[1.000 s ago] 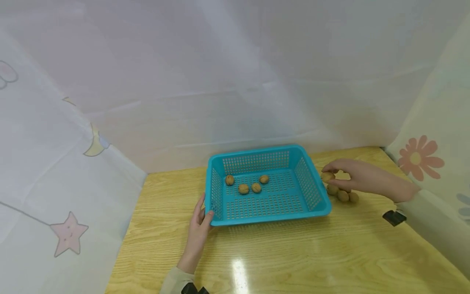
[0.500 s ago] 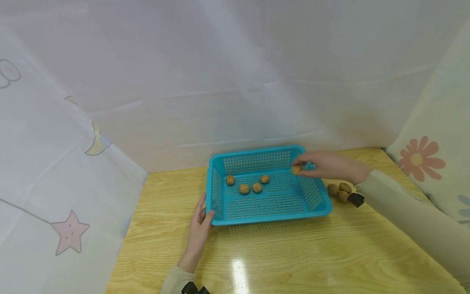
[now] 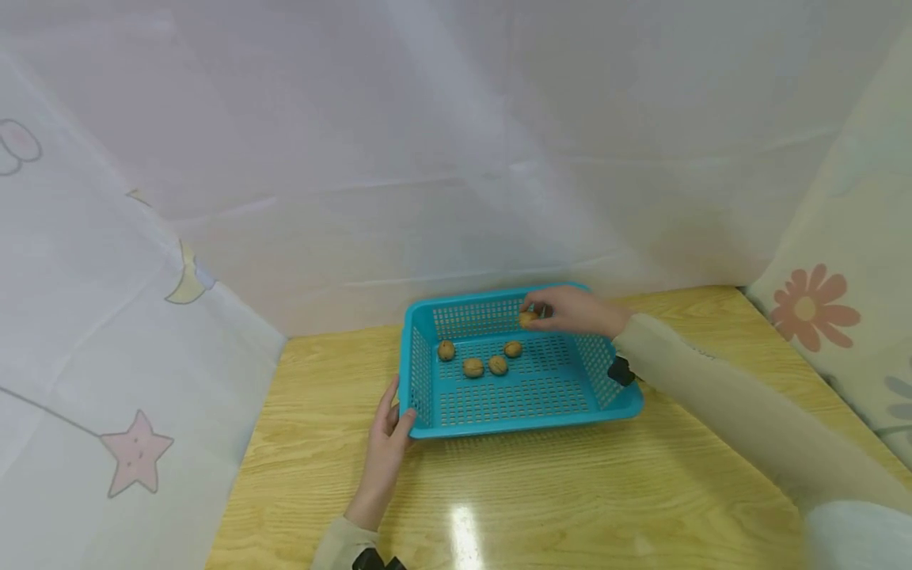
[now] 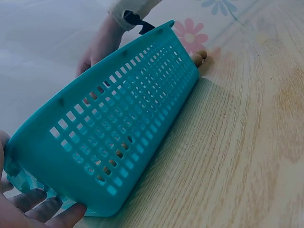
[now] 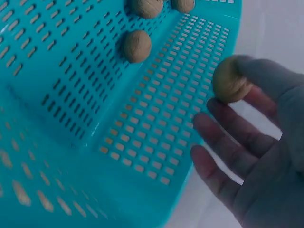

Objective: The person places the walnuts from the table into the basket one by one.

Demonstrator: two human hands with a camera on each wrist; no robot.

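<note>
A blue plastic basket (image 3: 530,427) with slotted walls stands on the table, several walnuts (image 3: 473,366) lying on its floor toward the left. My left hand (image 3: 388,443) grips the basket's front left corner, thumb over the rim and fingers outside against the wall, as the left wrist view also shows. Over the back part of the basket, my right hand (image 3: 573,309) pinches one walnut (image 5: 231,80) between thumb and fingers. In the right wrist view the other fingers are spread below that walnut.
More walnuts (image 4: 199,58) lie on the table beyond the basket's right end; in the head view the right arm hides them. The wooden table (image 3: 321,396) meets a pale cloth wall (image 3: 427,198) behind and patterned cloth at both sides.
My right hand has carried a walnut leftward from the pile on the table's right to above the basket's back part. The left hand and the basket have stayed in place.
</note>
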